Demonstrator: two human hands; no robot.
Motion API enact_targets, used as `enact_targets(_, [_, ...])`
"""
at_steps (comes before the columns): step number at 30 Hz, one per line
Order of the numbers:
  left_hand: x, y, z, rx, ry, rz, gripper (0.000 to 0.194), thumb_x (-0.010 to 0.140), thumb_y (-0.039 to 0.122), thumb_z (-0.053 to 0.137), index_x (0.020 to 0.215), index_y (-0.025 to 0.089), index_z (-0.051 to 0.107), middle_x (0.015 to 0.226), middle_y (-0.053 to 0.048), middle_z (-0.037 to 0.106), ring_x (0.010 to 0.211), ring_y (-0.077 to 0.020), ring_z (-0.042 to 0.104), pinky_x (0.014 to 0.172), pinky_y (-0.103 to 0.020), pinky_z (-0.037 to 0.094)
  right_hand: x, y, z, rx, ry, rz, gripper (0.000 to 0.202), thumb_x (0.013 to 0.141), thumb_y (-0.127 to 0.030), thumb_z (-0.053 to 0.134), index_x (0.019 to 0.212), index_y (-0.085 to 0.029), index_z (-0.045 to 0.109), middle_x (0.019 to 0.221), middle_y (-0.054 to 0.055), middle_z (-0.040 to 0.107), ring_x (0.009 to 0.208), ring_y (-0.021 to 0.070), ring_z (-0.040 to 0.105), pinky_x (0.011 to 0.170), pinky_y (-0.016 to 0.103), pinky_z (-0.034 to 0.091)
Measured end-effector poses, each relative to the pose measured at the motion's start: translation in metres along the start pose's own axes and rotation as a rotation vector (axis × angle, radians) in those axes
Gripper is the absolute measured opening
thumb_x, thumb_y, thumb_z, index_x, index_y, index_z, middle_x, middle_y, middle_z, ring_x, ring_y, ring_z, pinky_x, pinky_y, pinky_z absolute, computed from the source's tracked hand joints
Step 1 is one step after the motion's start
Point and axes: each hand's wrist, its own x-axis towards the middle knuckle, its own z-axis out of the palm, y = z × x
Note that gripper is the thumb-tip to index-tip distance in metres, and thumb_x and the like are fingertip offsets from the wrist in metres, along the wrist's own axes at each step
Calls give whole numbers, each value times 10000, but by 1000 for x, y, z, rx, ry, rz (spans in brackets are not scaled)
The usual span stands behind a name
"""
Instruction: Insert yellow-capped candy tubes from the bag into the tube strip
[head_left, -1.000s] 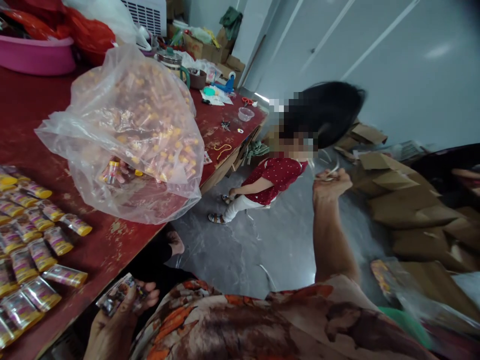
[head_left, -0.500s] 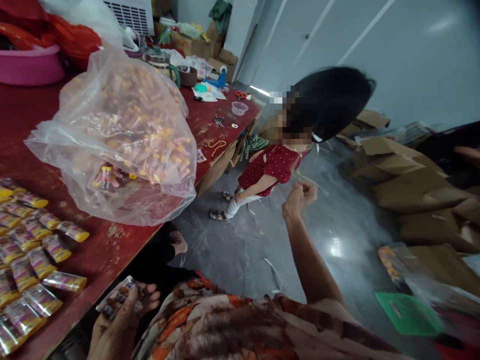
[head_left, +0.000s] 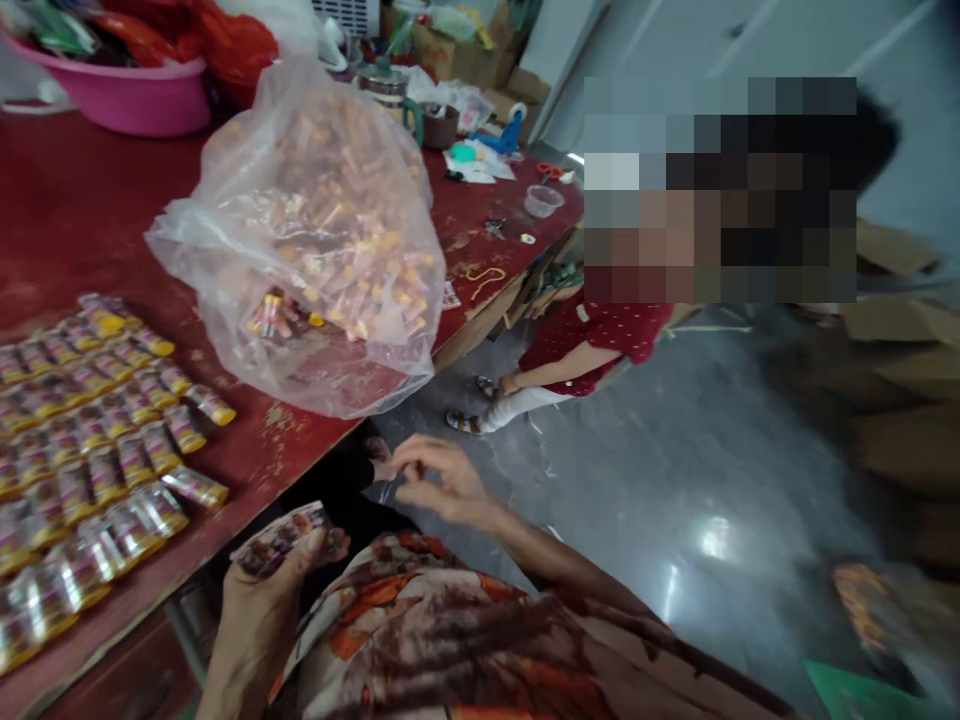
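Note:
A small stack of printed cards [head_left: 283, 540] is in my left hand [head_left: 259, 610], thumb pressed on top, just below the table edge. My right hand [head_left: 442, 480] hovers over my lap, fingers loosely bent and apart, with nothing visible in them. Beyond it on the red table [head_left: 262, 440] lies a big clear plastic bag [head_left: 315, 200], full of small tubes with yellow caps. Several small tubes [head_left: 259, 315] show at the bag's mouth. Rows of clear tubes with yellow ends and purple labels [head_left: 105, 470] lie on the table at the left.
A person in a red dotted top [head_left: 600, 345] stands beyond the table's right edge. At the back are a pink basin [head_left: 135, 95], a glass pot [head_left: 382, 85], a blue tape dispenser [head_left: 502, 135] and a clear bowl [head_left: 544, 200]. Cardboard boxes [head_left: 907, 380] stand at right.
My right hand has come down and left from beside the person to near my left hand. The view has turned, so the table sits further right. My left hand keeps the cards.

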Motion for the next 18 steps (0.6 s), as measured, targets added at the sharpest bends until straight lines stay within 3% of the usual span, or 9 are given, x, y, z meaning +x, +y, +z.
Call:
enact_targets(1, [0, 0, -3, 2, -11, -5, 372, 478, 272, 880, 785, 140, 718, 694, -71, 719, 620, -243, 682, 643, -371, 593, 2, -3, 23, 83, -96, -26, 285, 839, -436, 662, 882, -155, 649, 812, 37, 617, 581, 99, 493, 565, 238, 432])
enact_targets(3, [-1, 0, -7, -6, -46, -7, 357, 478, 272, 883, 766, 143, 717, 717, -63, 727, 633, -220, 678, 650, -344, 587, 8, -8, 55, 156, -164, -82, 314, 850, -458, 653, 856, -144, 640, 773, 37, 610, 596, 105, 505, 579, 239, 434])
enact_targets(6, [-2, 0, -10, -29, -80, -10, 352, 486, 267, 886, 768, 141, 716, 769, -62, 737, 669, -207, 676, 668, -333, 583, 18, -9, 72, 178, -196, -98, 309, 900, -412, 594, 741, -149, 631, 707, 40, 618, 655, 125, 567, 628, 243, 453])
enact_targets(10, [-2, -1, -12, -74, -148, -54, 383, 504, 244, 885, 829, 140, 712, 813, -58, 735, 708, -192, 673, 688, -311, 574, 30, -11, 62, 220, -316, -142, 234, 893, -309, 608, 725, -152, 648, 703, 38, 643, 645, 120, 590, 624, 229, 461])
enact_targets(13, [-3, 1, -16, -85, -105, -60, 363, 503, 241, 889, 792, 135, 697, 712, -27, 703, 612, -141, 633, 597, -245, 547, 47, -7, 40, 107, -229, -153, 171, 880, -240, 601, 736, -159, 647, 710, 28, 647, 655, 123, 597, 636, 233, 466])
enact_targets(16, [-2, 6, -19, -130, -64, -80, 358, 498, 246, 894, 770, 133, 690, 678, -9, 680, 574, -114, 608, 561, -213, 529, 78, 11, 20, -290, -49, -92, 170, 899, -204, 525, 777, -148, 629, 703, 22, 627, 637, 125, 585, 614, 231, 461])
enact_targets(18, [0, 9, -20, -167, -42, -90, 374, 480, 229, 900, 779, 139, 693, 697, -4, 684, 587, -109, 614, 571, -202, 533, 104, 27, 17, -557, -30, -97, 189, 906, -166, 465, 810, -133, 625, 730, 38, 622, 675, 138, 585, 646, 241, 466])
